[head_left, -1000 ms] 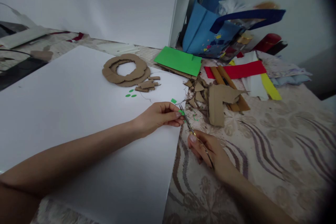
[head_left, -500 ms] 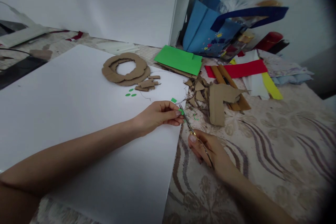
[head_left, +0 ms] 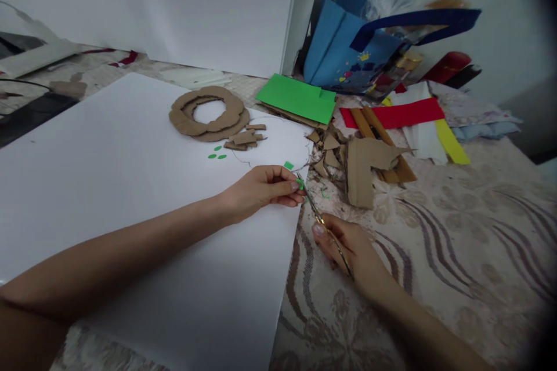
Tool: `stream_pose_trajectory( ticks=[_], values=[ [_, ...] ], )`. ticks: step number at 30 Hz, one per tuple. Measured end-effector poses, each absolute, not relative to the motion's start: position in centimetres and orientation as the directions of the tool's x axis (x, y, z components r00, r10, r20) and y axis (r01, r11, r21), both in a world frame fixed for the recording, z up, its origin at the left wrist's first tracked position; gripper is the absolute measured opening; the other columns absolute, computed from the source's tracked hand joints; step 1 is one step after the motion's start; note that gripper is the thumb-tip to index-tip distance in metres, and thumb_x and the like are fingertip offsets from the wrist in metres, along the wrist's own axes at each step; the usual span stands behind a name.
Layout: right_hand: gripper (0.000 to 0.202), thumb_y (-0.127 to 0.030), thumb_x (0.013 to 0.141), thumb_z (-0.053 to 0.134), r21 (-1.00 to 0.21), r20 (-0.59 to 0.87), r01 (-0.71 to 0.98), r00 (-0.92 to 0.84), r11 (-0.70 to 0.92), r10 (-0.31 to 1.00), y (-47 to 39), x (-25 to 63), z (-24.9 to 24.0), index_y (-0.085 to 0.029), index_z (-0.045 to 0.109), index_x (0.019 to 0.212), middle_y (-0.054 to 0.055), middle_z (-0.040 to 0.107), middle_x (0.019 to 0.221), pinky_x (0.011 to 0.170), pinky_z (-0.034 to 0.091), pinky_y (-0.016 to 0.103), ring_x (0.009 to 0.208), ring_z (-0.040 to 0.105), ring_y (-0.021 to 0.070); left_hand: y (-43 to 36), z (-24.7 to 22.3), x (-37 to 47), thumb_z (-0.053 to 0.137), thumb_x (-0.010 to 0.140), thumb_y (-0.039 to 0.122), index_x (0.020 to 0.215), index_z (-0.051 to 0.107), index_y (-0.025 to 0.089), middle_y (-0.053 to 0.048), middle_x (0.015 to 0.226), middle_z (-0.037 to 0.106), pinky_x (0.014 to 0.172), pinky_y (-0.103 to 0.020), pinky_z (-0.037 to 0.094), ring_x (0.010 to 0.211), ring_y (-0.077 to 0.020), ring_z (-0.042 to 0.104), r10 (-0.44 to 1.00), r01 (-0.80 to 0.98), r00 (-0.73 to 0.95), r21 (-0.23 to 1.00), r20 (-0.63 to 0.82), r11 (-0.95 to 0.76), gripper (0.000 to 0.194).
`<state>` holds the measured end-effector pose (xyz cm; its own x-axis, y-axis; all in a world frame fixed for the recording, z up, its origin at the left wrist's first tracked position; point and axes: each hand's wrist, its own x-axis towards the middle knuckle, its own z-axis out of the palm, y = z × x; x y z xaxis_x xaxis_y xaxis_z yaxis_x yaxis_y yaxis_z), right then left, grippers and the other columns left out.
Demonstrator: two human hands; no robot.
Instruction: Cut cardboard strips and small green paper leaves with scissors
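Between the thumb and fingers of my left hand is a small green paper piece, pinched over the right edge of the white sheet. My right hand is closed around the scissors, whose blades point up and left and meet the green piece. A green square lies just above my left hand. Three green ovals rest on the sheet farther left, below two wavy cardboard rings. Small cardboard strips lie beside the rings, over a pencil-like outline.
Green sheets lie on cardboard behind my hands. Torn cardboard and scraps are to the right, near red, white and yellow strips. A blue bag stands at the back. Patterned cloth covers the table.
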<state>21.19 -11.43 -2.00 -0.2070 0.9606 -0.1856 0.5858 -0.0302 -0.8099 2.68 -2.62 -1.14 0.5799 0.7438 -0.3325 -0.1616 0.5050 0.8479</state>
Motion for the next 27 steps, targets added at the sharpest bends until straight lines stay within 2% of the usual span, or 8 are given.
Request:
stream_pose_trajectory(
  ticks=[9, 16, 27],
  values=[
    [0.036, -0.044, 0.088, 0.045, -0.792, -0.188, 0.61, -0.221, -0.015, 0.957, -11.5, 21.46, -2.18, -0.021, 0.039, 0.063, -0.005, 0.036, 0.053, 0.045, 0.028, 0.022, 0.049, 0.036, 0.0105, -2.5, -0.95, 2.5, 0.06, 0.082, 0.011, 0.079, 0.057, 0.009, -0.006, 0.074, 0.068, 0.071, -0.023, 0.049, 0.068, -0.0089, 0.065, 0.734, -0.138, 0.586, 0.85, -0.343, 0.508, 0.005],
    [0.037, -0.044, 0.088, 0.045, -0.768, -0.188, 0.64, -0.236, 0.007, 0.953, -11.25, 21.6, -2.01, -0.021, 0.038, 0.061, -0.005, 0.037, 0.052, 0.046, 0.027, 0.022, 0.049, 0.035, 0.0106, -2.18, -0.85, 2.27, 0.065, 0.078, 0.012, 0.081, 0.058, 0.009, -0.006, 0.075, 0.069, 0.072, -0.025, 0.05, 0.067, -0.0095, 0.065, 0.718, -0.125, 0.606, 0.85, -0.342, 0.511, 0.008],
    [0.038, -0.047, 0.088, 0.044, -0.702, -0.19, 0.711, -0.245, 0.043, 0.951, -11.2, 21.89, -1.88, -0.021, 0.037, 0.062, -0.005, 0.037, 0.052, 0.047, 0.026, 0.023, 0.049, 0.034, 0.0108, -1.61, -0.39, 1.87, 0.063, 0.078, 0.009, 0.08, 0.058, 0.008, -0.006, 0.073, 0.069, 0.071, -0.023, 0.051, 0.069, -0.0097, 0.066, 0.686, -0.043, 0.632, 0.869, -0.359, 0.494, 0.006]
  ],
)
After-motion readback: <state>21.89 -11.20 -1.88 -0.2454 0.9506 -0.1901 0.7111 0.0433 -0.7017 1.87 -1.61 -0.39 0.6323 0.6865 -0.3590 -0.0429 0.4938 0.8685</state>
